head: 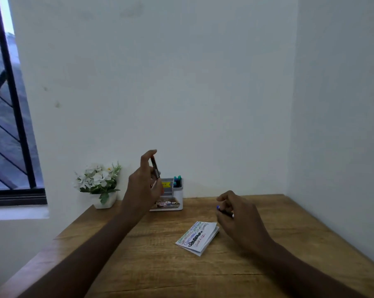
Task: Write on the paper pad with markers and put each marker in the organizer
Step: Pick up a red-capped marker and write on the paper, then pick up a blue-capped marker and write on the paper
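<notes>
A small white paper pad [197,237] lies on the wooden desk [160,265], covered with lines of coloured writing. My left hand [142,188] is raised in front of the organizer and holds a dark marker [155,167] with a red end upright between its fingers. The white and grey organizer [177,195] stands at the back of the desk by the wall, with teal and blue markers [177,180] upright in its right cup. My right hand [238,216] hovers just right of the pad and grips a marker with a blue cap [224,211].
A white pot of artificial white flowers [100,183] stands at the desk's back left corner. Walls close the desk behind and on the right. A barred window [7,125] is at the left.
</notes>
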A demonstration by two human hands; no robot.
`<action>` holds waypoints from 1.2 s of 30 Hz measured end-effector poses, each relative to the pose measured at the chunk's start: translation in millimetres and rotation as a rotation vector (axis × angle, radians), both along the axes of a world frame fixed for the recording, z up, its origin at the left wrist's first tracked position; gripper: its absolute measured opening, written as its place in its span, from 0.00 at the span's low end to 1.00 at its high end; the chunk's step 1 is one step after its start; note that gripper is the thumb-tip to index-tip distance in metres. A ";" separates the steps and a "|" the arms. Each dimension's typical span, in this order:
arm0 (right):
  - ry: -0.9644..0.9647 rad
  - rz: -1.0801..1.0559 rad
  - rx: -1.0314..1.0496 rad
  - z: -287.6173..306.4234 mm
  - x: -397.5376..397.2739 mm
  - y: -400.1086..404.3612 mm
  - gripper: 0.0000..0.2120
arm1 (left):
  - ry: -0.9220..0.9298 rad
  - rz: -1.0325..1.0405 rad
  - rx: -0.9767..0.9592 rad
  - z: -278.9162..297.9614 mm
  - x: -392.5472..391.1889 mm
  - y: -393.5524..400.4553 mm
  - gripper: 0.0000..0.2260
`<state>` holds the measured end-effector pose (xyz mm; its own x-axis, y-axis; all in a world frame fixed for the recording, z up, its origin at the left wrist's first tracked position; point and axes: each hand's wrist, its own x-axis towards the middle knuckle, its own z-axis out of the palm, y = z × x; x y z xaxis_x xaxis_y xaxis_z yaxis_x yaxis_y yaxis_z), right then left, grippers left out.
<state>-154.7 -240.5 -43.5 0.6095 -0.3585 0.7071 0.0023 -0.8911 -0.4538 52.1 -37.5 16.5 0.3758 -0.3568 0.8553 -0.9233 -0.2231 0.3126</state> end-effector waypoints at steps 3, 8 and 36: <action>0.037 -0.009 0.018 -7.7 5.6 -7.4 0.12 | -0.101 0.221 0.128 25.6 14.9 -17.6 0.36; 0.142 -0.091 -0.049 -10.4 8.9 -27.4 0.15 | -0.045 0.445 0.297 28.4 52.6 -33.8 0.32; 0.123 -0.086 -0.089 4.5 15.0 -13.2 0.06 | -0.111 -0.041 0.416 -57.4 -62.3 -4.3 0.11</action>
